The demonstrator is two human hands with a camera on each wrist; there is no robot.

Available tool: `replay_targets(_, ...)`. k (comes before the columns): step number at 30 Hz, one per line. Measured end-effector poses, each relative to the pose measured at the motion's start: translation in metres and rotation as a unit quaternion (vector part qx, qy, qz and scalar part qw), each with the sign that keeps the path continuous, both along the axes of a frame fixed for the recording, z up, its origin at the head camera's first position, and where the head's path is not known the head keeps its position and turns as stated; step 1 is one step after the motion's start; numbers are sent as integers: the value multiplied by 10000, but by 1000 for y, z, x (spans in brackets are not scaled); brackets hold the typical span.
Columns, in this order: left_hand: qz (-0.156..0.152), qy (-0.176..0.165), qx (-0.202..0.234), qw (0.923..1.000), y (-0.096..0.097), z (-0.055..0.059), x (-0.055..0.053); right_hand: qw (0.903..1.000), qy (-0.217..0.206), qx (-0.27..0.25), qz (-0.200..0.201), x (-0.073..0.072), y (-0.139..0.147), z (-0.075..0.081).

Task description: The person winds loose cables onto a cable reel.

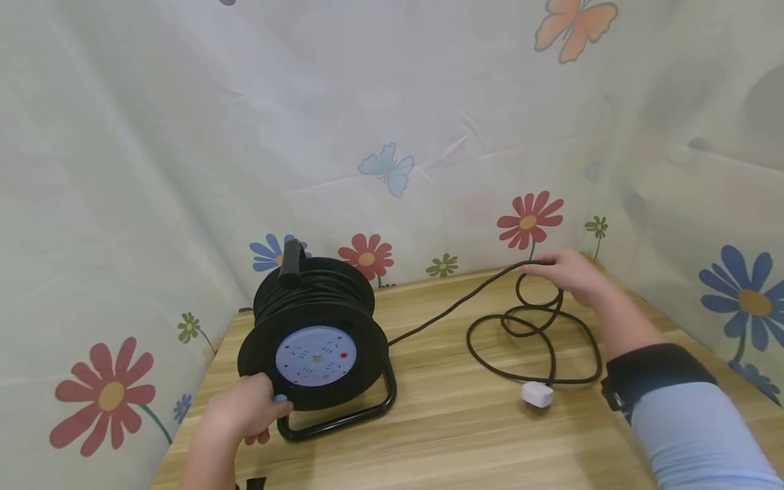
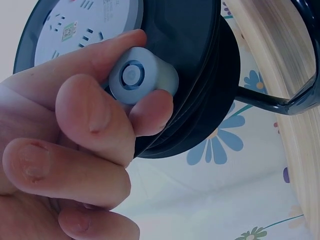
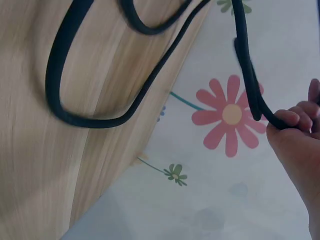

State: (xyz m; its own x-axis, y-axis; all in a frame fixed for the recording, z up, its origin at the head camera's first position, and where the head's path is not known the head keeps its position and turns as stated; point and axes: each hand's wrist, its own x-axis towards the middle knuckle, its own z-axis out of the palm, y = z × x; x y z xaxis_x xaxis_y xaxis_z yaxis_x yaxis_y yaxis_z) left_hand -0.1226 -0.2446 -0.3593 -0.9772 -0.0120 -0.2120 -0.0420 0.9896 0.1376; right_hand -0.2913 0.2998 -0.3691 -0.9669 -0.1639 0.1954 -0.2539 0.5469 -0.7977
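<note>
A black cable reel (image 1: 369, 347) stands on its tubular frame at the left of the table, its pale socket plate (image 1: 315, 356) facing me. Low on its front flange, my left hand (image 1: 245, 407) pinches the grey winding knob (image 2: 150, 75) between fingers and thumb; the other fingers curl loosely below it. From the reel's right side the black cable (image 1: 456, 307) rises to my right hand (image 1: 568, 273), which grips it above the table at the back right. Beneath that hand the rest of the cable lies in loose loops, ending in a white plug (image 1: 537, 394).
The wooden table (image 1: 441, 422) meets a hanging cloth (image 1: 453, 136) printed with flowers and butterflies at the back and sides. A black carrying handle (image 1: 290, 264) sticks up from the reel's top. Bare tabletop shows between the reel and the plug.
</note>
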Motion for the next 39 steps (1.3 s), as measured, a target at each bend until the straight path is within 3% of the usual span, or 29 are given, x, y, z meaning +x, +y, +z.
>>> replay_targets(4, 21, 1, -15, 10000, 1, 1, 2, 9989, 407, 218, 63, 2, 5, 3)
replay_targets(8, 26, 15, 5, 10000, 2, 1, 2, 9926, 1066, 577, -97, 0, 3, 1)
replay_targets(11, 43, 23, 14, 10000, 2, 2, 3, 9890, 1292, 687, -190, -2, 1, -1)
replay_targets(29, 49, 49, 88, 9999, -1, 7, 3, 9880, 1284, 857, 9, 4, -4, -2)
replay_targets(39, 160, 193, 356, 9990, -7, 16, 8, 9902, 1096, 848, 172, 2, -14, -12)
